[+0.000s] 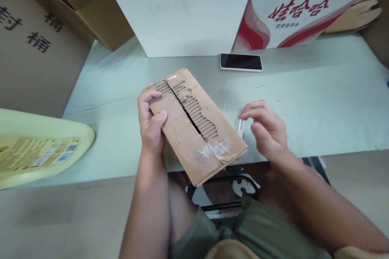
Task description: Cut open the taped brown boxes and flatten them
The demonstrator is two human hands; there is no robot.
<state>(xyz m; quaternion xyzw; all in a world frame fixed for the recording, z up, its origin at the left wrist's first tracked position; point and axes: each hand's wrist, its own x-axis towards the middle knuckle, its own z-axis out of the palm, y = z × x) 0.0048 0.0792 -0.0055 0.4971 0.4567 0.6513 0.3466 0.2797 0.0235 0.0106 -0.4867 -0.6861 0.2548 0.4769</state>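
Note:
My left hand (151, 119) is closed on the left edge of a flat cardboard box (174, 125), thumb on its top face. The box is tilted above the table's front edge. A dark slit runs along its middle, with torn, ribbed cardboard beside it and shiny clear tape at both ends. To the right, my right hand (267, 129) has bent fingers, and its thumb stands apart from them. Its fingertips are at the upper end of a slim white object (240, 128) with small dark print. I cannot make out its kind; the box is close to its lower end.
A phone (240, 62) lies on the pale green tabletop (304, 89). Behind it stand a white box (185, 12) and a red-and-white carton (291, 16). Large brown cartons (39, 48) are at the left, with a yellow bottle (45, 145) nearer me.

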